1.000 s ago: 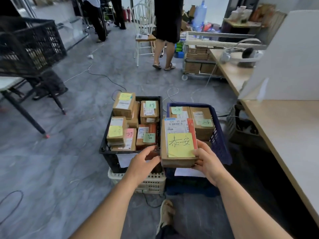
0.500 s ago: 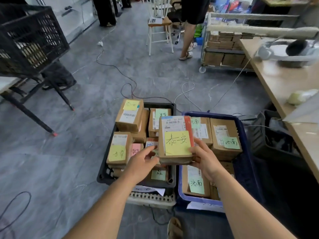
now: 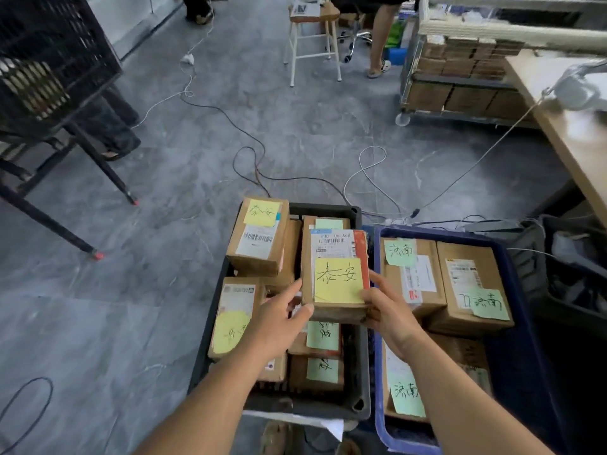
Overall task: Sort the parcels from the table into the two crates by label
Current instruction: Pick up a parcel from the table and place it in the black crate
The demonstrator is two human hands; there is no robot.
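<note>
Parcel (image 3: pixel 335 277) w/ yellow note is gripped on both sides – left hand (image 3: pixel 279 320) and right hand (image 3: pixel 389 313) each grasping it – held over the black crate (image 3: pixel 356 402), right edge near the blue crate (image 3: pixel 512 372). Both crates are already well filled w/ labelled boxes – sorting is judged far along. This parcel is not yet set down; what's left on the surface can't be told.

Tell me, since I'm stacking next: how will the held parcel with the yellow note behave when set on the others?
The parcel looks like stiff cardboard with flat faces, so it should probably sit without rolling. Left hand and right hand hold it by its sides, suggesting modest weight. Boxes under it in the black crate lie unevenly, so it may tilt.
</note>
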